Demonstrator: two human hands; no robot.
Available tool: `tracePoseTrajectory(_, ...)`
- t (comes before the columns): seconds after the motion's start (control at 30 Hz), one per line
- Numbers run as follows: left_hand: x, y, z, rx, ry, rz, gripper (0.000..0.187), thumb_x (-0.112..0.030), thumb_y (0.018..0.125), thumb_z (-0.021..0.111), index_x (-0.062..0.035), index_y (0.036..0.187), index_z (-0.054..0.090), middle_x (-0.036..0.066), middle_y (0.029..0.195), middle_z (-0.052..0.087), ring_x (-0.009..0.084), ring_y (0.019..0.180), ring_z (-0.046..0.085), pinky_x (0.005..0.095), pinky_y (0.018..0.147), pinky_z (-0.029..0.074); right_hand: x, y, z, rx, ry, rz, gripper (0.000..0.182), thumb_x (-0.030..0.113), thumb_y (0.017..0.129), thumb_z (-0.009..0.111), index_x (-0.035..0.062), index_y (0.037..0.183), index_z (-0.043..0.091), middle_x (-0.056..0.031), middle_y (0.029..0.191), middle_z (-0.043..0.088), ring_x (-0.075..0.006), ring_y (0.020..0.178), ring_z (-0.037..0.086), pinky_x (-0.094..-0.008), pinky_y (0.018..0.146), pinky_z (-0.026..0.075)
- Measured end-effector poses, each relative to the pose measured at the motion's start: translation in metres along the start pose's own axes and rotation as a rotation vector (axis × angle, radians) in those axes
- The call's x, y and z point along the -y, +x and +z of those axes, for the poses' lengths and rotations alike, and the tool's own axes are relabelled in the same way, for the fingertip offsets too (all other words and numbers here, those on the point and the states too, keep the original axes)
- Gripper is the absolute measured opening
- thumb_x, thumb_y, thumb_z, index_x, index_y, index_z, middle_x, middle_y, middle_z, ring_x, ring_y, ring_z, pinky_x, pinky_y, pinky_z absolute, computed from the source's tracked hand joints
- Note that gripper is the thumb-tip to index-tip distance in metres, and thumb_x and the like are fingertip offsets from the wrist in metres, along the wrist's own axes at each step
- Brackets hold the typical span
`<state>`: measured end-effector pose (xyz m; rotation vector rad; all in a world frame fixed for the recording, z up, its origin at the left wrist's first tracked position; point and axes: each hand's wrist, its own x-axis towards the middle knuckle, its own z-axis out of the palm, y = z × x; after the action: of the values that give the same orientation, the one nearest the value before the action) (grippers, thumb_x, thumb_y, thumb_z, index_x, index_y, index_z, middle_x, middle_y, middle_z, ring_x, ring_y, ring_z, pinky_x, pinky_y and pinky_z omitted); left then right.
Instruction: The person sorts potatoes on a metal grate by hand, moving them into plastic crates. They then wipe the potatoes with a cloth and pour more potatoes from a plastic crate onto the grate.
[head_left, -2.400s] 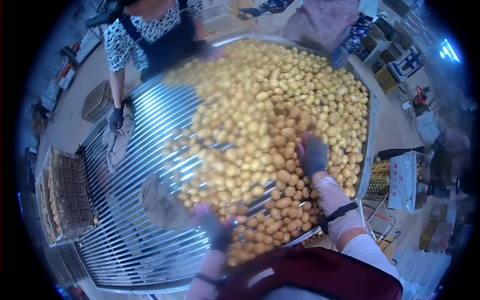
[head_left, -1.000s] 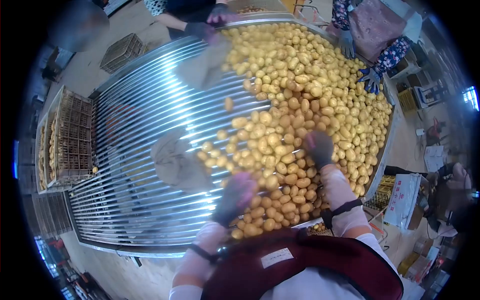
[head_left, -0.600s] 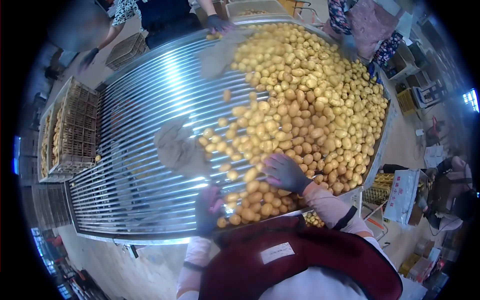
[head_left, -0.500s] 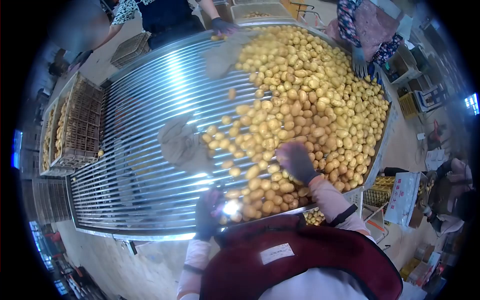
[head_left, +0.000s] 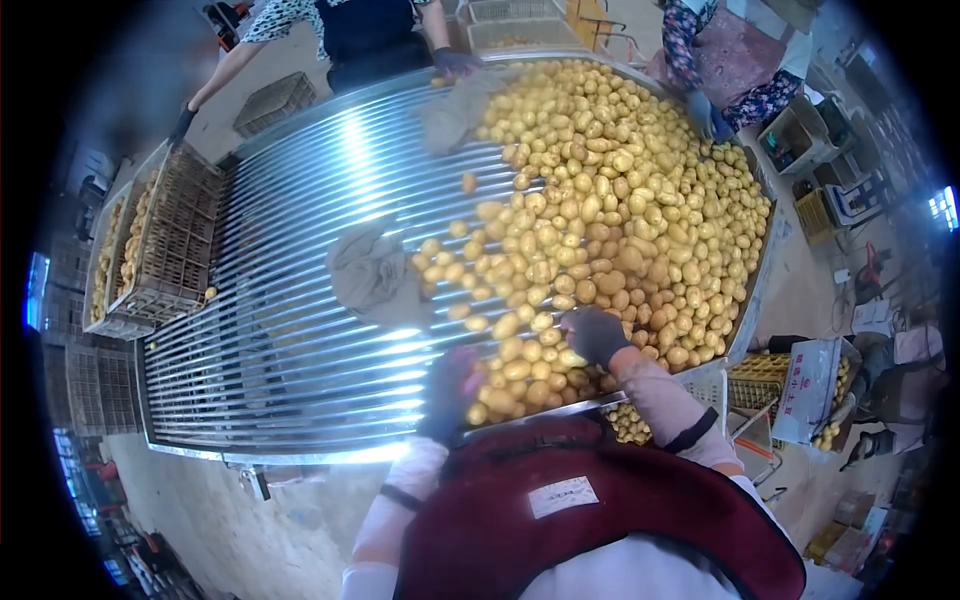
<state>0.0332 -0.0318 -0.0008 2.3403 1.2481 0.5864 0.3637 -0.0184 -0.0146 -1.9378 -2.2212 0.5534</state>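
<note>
Small yellow potatoes (head_left: 620, 185) lie piled over the right half of a slatted metal sorting table (head_left: 290, 300). My right hand (head_left: 597, 336), in a dark glove, is among the potatoes near the front edge, its fingers curled downward. A potato shows right below its fingertips; what is inside the fingers is hidden. My left hand (head_left: 455, 388), also gloved, is smeared by motion at the left end of the front potatoes, close over the bars. A grey cloth (head_left: 375, 272) lies on the bars beyond it.
A second grey cloth (head_left: 452, 118) lies at the far side, near a co-worker's gloved hand (head_left: 457, 63). Another co-worker's hand (head_left: 705, 116) rests by the pile's right edge. A crate of potatoes (head_left: 165, 240) stands at the table's left end. A printed carton (head_left: 808, 392) is at right.
My left hand has moved up and right, toward the front potatoes. My right hand has shifted slightly down, its fingers now more curled. The far co-worker's other hand now reaches the left crate.
</note>
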Motion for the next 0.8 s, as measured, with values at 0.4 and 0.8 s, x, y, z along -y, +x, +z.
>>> tracePoseTrajectory(0.4, 0.020, 0.061, 0.033, 0.250, -0.079, 0.128, 0.021, -0.023, 0.082, 0.070, -0.0089, 0.097, 0.069, 0.016, 0.092, 0.066, 0.0353, 0.085, 0.064, 0.0466, 0.074, 0.049, 0.059, -0.031, 0.017, -0.148, 0.038, -0.213, 0.016, 0.022, 0.087, 0.057, 0.0104, 0.094, 0.066, -0.0113, 0.097, 0.062, -0.0325, 0.088, 0.063, -0.0496, 0.072, 0.049)
tracePoseTrajectory(0.8, 0.031, 0.083, 0.023, -0.134, -0.189, -0.045, 0.021, -0.022, 0.089, 0.069, -0.0069, 0.102, 0.067, 0.011, 0.093, 0.068, 0.0281, 0.082, 0.065, 0.0424, 0.073, 0.053, 0.048, -0.003, -0.007, -0.019, 0.128, -0.042, 0.024, 0.024, 0.085, 0.065, 0.0123, 0.105, 0.063, -0.0134, 0.096, 0.062, -0.0353, 0.093, 0.064, -0.0473, 0.077, 0.052)
